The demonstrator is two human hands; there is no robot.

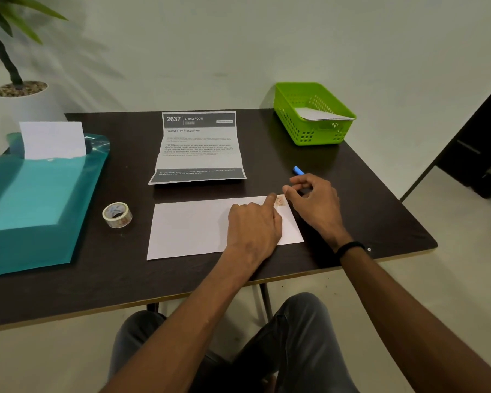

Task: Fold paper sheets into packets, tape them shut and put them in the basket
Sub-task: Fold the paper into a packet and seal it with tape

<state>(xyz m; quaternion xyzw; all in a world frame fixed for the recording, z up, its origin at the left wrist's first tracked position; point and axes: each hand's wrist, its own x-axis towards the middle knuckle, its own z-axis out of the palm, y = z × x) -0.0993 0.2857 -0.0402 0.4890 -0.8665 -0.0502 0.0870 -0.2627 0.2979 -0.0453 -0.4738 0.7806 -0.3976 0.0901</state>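
A folded white paper packet lies flat on the dark table in front of me. My left hand rests on its right part, index finger stretched out and pressing a small piece of tape at the top right corner. My right hand sits just right of that corner, thumb and forefinger pinching the tape's end. A roll of clear tape stands left of the packet. The green basket at the far right holds a folded white packet.
A printed instruction sheet lies behind the packet. A teal pouch with blank white sheets sticking out fills the left side. A blue pen peeks out behind my right hand. A potted plant stands at the far left.
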